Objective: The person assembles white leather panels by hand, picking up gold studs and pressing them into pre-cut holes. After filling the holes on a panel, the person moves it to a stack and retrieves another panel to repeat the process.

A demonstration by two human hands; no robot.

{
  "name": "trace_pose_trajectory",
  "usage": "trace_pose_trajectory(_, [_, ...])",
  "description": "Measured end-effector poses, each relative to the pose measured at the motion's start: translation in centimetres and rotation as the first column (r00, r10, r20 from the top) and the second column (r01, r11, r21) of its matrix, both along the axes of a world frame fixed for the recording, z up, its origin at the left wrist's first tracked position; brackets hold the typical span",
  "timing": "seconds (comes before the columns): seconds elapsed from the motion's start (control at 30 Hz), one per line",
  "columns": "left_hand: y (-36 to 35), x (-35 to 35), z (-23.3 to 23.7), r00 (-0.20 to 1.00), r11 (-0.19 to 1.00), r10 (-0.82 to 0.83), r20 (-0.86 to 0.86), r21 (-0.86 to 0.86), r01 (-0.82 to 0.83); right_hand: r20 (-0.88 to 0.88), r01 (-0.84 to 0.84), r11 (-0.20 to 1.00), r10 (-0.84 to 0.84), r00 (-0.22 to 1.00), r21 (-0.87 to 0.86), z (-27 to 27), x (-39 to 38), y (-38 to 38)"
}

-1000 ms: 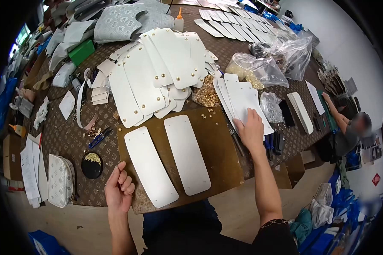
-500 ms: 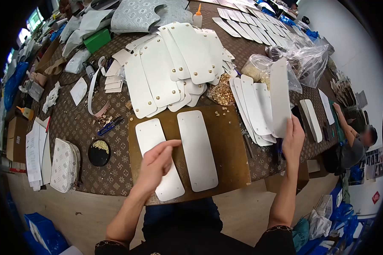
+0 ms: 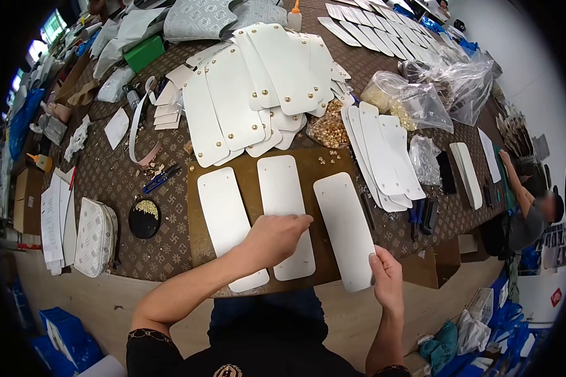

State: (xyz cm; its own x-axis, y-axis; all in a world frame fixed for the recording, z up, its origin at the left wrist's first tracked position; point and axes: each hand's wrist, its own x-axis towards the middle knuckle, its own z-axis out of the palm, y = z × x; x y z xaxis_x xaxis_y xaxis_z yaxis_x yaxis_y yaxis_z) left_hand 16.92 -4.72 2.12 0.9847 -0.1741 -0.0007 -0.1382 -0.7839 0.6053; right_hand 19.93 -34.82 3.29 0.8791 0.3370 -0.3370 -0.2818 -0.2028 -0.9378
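Observation:
My right hand (image 3: 387, 276) pinches the lower right edge of a white panel (image 3: 343, 217) with rounded corners and small holes, which is at the right side of the brown board (image 3: 201, 195). My left hand (image 3: 277, 239) is over a second white panel (image 3: 282, 182) in the middle, its fingers bent together and pointing right. Whether something small is between those fingers, I cannot make out. A third white panel (image 3: 223, 204) lies at the left of the board, partly behind my left wrist.
Studded white panels (image 3: 239, 107) are heaped behind the board, with a bag of gold studs (image 3: 329, 130) beside them. More white panels (image 3: 380, 151) lie at right, near blue-handled pliers (image 3: 415, 220). A black dish (image 3: 145, 218) stands left. Another person (image 3: 528, 213) is far right.
My right hand has brought the white panel down and left from the pile onto the board's right side. My left hand has moved right, from the left panel to the middle one.

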Motion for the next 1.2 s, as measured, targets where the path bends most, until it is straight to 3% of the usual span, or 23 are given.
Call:
trace_pose_trajectory(0.1, [0.4,-1.0,-0.5,1.0,1.0,0.024,0.015,-0.011,-0.024,0.097,0.024,0.998,-0.019,0.995,-0.058,0.5,-0.2,1.7])
trace_pose_trajectory(0.17, [0.6,-1.5,-0.3,0.999,1.0,0.028,0.021,-0.014,-0.028,0.19,-0.04,0.932,0.116,0.975,-0.36,0.5,0.1,2.3])
trace_pose_trajectory(0.4, [1.1,-2.8,0.7,0.998,0.997,0.051,-0.044,-0.059,-0.054,0.28,-0.121,0.824,0.321,0.905,-0.553,2.7,0.1,6.2])
trace_pose_trajectory(0.43, [1.2,-2.9,0.9,0.998,0.997,0.049,-0.045,-0.062,-0.052,0.38,-0.107,0.795,0.397,0.835,-0.597,2.3,0.1,6.4])
trace_pose_trajectory(0.47, [1.3,-3.1,1.0,0.996,0.99,0.067,-0.051,-0.12,-0.073,0.467,-0.085,0.766,0.471,0.748,-0.637,2.2,0.1,6.5])
trace_pose_trajectory(0.57, [1.8,-3.5,1.9,0.988,0.946,0.134,-0.08,-0.285,-0.151,0.442,-0.074,0.67,0.564,0.698,-0.739,2.8,1.6,6.6])
trace_pose_trajectory(0.63, [2.5,-4.0,2.4,0.977,0.898,0.183,-0.11,-0.385,-0.212,0.503,-0.037,0.723,0.515,0.694,-0.69,3.2,3.8,7.6])
trace_pose_trajectory(0.7, [3.4,-4.4,2.6,0.919,0.717,0.309,-0.246,-0.574,-0.395,0.622,0.03,0.796,0.448,0.643,-0.604,3.0,6.8,8.9])
trace_pose_trajectory(0.77, [4.4,-4.9,2.0,0.876,0.44,0.338,-0.344,-0.765,-0.471,0.708,0.054,0.837,0.425,0.565,-0.545,1.2,10.5,10.7])
trace_pose_trajectory(0.83, [5.4,-5.4,2.7,0.799,0.178,0.363,-0.479,-0.806,-0.565,0.736,0.042,0.857,0.416,0.534,-0.514,-0.2,13.2,12.7])
trace_pose_trajectory(0.87, [5.9,-5.8,2.5,0.794,0.177,0.376,-0.478,-0.804,-0.567,0.751,0.055,0.855,0.419,0.511,-0.515,-0.6,14.2,13.7])
trace_pose_trajectory(0.93, [7.6,-7.3,1.2,0.723,-0.105,0.36,-0.59,-0.796,-0.596,0.749,0.082,0.83,0.451,0.486,-0.552,-1.7,15.6,15.5])
trace_pose_trajectory(1.07, [10.2,-9.6,0.4,0.623,-0.25,0.387,-0.68,-0.728,-0.638,0.667,0.052,0.778,0.499,0.553,-0.626,-2.1,16.5,16.9])
trace_pose_trajectory(1.2, [11.8,-10.3,1.7,0.545,-0.305,0.394,-0.74,-0.665,-0.682,0.621,0.008,0.743,0.554,0.555,-0.67,-2.2,17.3,16.7])
